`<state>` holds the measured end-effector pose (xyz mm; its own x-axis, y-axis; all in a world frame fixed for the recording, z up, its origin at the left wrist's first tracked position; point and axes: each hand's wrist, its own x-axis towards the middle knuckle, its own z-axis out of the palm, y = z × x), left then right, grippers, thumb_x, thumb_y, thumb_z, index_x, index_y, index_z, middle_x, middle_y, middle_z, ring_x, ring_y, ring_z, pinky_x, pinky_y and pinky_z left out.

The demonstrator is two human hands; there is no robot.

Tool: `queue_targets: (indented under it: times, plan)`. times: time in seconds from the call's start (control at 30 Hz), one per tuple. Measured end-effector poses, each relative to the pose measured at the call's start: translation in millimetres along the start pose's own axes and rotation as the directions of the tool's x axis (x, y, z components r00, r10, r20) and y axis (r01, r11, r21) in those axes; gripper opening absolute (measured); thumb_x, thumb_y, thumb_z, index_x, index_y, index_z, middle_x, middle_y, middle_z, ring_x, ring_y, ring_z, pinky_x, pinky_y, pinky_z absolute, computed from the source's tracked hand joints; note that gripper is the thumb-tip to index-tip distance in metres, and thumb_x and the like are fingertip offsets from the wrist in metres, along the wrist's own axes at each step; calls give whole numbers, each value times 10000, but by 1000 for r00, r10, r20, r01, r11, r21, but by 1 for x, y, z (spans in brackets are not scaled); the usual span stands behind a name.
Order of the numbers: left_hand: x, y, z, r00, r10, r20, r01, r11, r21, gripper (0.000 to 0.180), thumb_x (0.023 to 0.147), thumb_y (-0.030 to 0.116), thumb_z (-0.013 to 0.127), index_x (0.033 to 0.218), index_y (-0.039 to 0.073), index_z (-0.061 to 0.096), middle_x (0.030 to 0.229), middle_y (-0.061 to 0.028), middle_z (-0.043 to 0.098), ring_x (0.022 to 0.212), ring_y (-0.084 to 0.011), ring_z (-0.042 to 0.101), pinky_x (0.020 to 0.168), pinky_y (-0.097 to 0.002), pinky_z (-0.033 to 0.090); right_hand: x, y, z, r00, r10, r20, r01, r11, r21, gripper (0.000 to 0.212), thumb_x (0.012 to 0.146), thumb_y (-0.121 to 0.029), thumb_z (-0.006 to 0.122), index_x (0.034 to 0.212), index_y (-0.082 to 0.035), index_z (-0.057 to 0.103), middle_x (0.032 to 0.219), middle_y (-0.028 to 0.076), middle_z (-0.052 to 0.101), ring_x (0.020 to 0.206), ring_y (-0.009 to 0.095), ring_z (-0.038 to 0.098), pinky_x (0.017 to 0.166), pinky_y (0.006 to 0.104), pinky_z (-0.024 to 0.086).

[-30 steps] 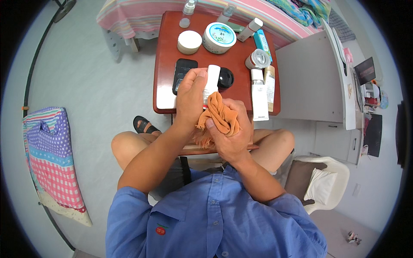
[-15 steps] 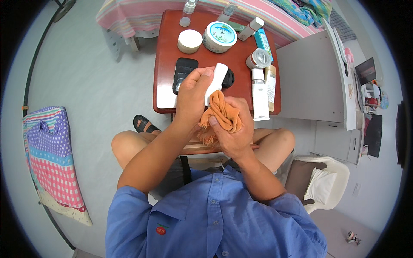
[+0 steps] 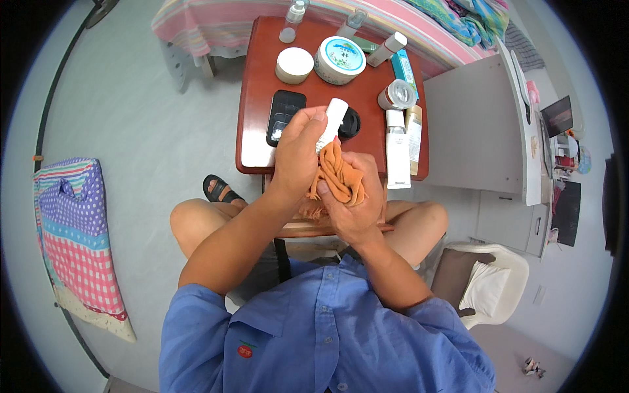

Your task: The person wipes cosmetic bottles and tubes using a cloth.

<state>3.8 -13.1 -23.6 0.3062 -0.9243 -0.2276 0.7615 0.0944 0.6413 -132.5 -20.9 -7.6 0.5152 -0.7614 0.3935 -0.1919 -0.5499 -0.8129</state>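
Our left hand (image 3: 297,152) is curled around a white bottle (image 3: 334,118), which we hold over the near part of the red-brown table (image 3: 261,65). Our right hand (image 3: 357,208) squeezes a bunched orange cloth (image 3: 341,175) at the bottle's low end, beside a round black thing (image 3: 352,122).

Just above centre, toward twelve o'clock, the orange crumpled cloth (image 3: 342,178) and left hand (image 3: 296,152) hide the white slim bottle's (image 3: 336,112) lower end. At one, multicoloured patterned bedding (image 3: 452,23) leaves frame; at two, the white flat tube's (image 3: 398,160) print is illegibly small.
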Motion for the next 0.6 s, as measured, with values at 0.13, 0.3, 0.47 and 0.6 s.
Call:
queue_targets:
  times: [0.13,0.3,0.47,0.6]
  plan:
    - [-8,-5,12,993,112,27,-112,994,-1,295,1084,219,454,1256,1,554,1028,-67,667,876,-115,665,787,-300,570,21,-1,-8,984,117,-134,-104,990,96,423,865,-34,758,1226,11,542,1125,120,603,1024,192,612,891,321,514]
    - [-15,-13,16,997,72,39,-75,995,59,266,1066,206,500,1165,-13,613,969,-33,648,827,-54,606,710,-229,513,36,-11,-14,968,160,-193,-114,966,233,403,916,-24,709,1264,4,507,1154,106,616,1042,149,622,904,278,517]
    - [-3,5,2,998,-28,48,27,1000,13,301,1082,231,434,1189,0,594,1023,-78,663,911,-130,666,836,-292,565,5,-5,-5,996,-86,-23,84,995,-60,445,821,-90,800,1188,16,572,1078,152,589,999,248,613,886,360,507]
    - [-8,-12,6,998,14,59,-9,996,-86,314,1088,237,435,1214,-3,593,1030,-73,665,918,-126,666,824,-285,563,20,3,-8,997,-12,-74,9,999,-41,438,845,-87,789,1204,19,562,1089,139,595,997,226,612,888,356,507]
